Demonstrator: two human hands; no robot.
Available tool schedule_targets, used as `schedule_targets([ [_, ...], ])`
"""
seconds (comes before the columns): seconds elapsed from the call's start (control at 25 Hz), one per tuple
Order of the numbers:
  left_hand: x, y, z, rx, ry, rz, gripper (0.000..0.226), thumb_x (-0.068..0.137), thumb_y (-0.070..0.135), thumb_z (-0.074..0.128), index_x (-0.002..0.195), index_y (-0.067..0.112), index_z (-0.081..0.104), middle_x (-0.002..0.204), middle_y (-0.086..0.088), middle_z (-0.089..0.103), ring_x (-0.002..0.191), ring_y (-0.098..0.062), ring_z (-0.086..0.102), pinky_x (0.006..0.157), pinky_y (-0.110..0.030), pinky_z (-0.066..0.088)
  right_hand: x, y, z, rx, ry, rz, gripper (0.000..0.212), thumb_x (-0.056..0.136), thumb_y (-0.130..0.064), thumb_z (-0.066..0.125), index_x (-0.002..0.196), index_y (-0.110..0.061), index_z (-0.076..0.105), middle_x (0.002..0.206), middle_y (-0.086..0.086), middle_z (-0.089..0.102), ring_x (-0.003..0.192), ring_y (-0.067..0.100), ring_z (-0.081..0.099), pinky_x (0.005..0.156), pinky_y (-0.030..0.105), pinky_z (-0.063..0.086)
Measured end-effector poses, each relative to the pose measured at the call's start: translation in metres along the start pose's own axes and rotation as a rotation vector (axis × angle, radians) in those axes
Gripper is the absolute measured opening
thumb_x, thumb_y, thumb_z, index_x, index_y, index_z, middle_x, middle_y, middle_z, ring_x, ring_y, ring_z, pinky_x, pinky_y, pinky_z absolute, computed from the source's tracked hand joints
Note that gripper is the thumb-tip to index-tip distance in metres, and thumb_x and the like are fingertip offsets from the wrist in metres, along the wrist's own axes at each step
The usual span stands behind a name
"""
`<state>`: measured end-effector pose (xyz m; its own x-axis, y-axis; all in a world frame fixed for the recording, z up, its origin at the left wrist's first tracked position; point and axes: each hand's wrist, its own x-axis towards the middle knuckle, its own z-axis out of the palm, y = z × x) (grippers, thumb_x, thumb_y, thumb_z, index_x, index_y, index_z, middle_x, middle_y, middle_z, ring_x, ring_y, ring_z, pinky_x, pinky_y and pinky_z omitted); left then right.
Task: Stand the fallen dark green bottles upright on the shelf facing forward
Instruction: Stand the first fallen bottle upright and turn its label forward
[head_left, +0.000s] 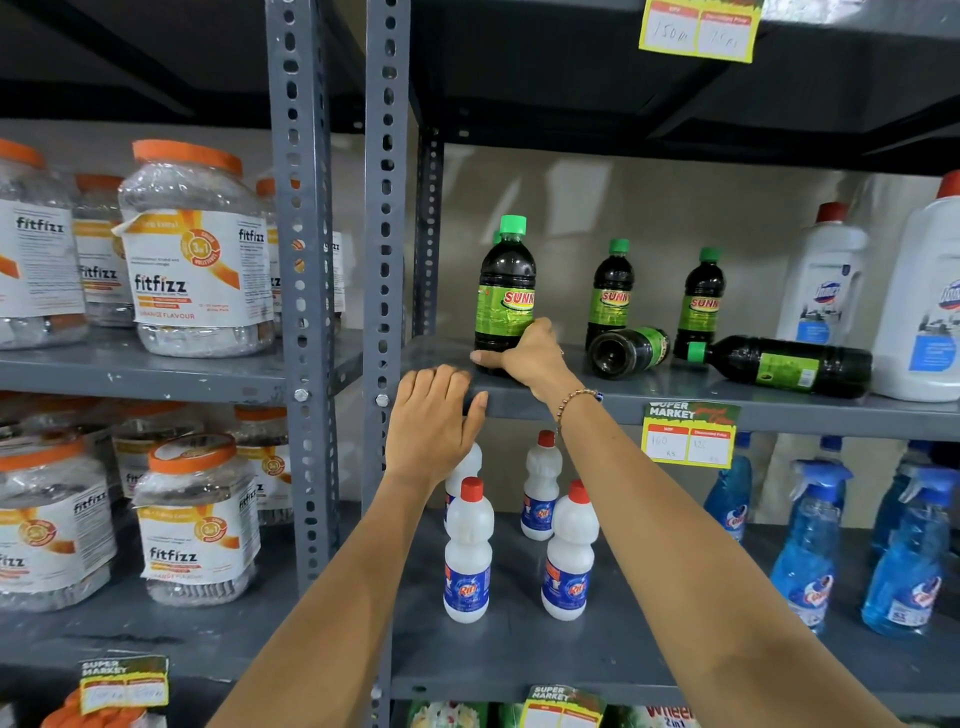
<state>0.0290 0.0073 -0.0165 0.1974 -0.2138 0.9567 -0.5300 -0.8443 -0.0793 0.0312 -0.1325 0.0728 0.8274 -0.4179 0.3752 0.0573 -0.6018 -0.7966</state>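
Fingers (485, 358) of the right hand (530, 358) wrap the upright bottle's (505, 291) base; left hand (434, 421), at its 7 o'clock, lies flat, fingers together, on the shelf (675, 400) edge.

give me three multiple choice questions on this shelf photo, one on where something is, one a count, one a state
1. Where does the left hand rest?
A. on the shelf's front edge
B. on a jar lid
C. on a spray bottle

2. How many dark green bottles lie fallen?
A. none
B. two
C. five

3. What is the right hand doing?
A. hanging free
B. gripping the base of an upright dark green bottle
C. lifting a price tag

Answers: 1 A, palm on the shelf lip; 2 B, both fallen bottles on their sides; 3 B, fingers wrap its base.
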Motion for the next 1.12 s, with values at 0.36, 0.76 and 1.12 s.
schedule_targets([
  [0.36,-0.001,-0.001,0.0,-0.01,-0.021,-0.007,0.04,0.095,0.041,0.035,0.092,0.011,0.06,0.087,-0.005,0.064,0.078,-0.024,0.058,0.077,-0.036,0.045,-0.004,0.0,-0.003,-0.001,-0.033,-0.005,0.086,0.062,-0.032,0.086,0.124,-0.006,0.033,0.126,0.011,0.05,0.118,0.027,0.05,0.101,0.042,0.045],
  [0.76,0.0,0.001,-0.002,-0.012,-0.028,0.008,0.037,0.096,0.039,0.035,0.091,0.01,0.059,0.087,-0.006,0.062,0.077,-0.025,0.056,0.079,-0.035,0.039,-0.014,-0.006,-0.005,-0.078,-0.017,-0.049,0.095,0.063,-0.041,0.085,0.131,-0.001,0.031,0.134,0.012,0.04,0.125,0.029,0.045,0.104,0.043,0.043],
  [1.12,0.009,0.006,-0.012,-0.048,-0.125,-0.068,0.041,0.097,0.042,0.03,0.085,0.012,0.057,0.082,-0.004,0.061,0.076,-0.023,0.056,0.074,-0.035,0.042,-0.016,-0.007,-0.015,-0.012,-0.093,0.007,0.083,0.064,-0.033,0.086,0.125,-0.001,0.04,0.134,0.013,0.043,0.126,0.026,0.045,0.107,0.04,0.041],
])
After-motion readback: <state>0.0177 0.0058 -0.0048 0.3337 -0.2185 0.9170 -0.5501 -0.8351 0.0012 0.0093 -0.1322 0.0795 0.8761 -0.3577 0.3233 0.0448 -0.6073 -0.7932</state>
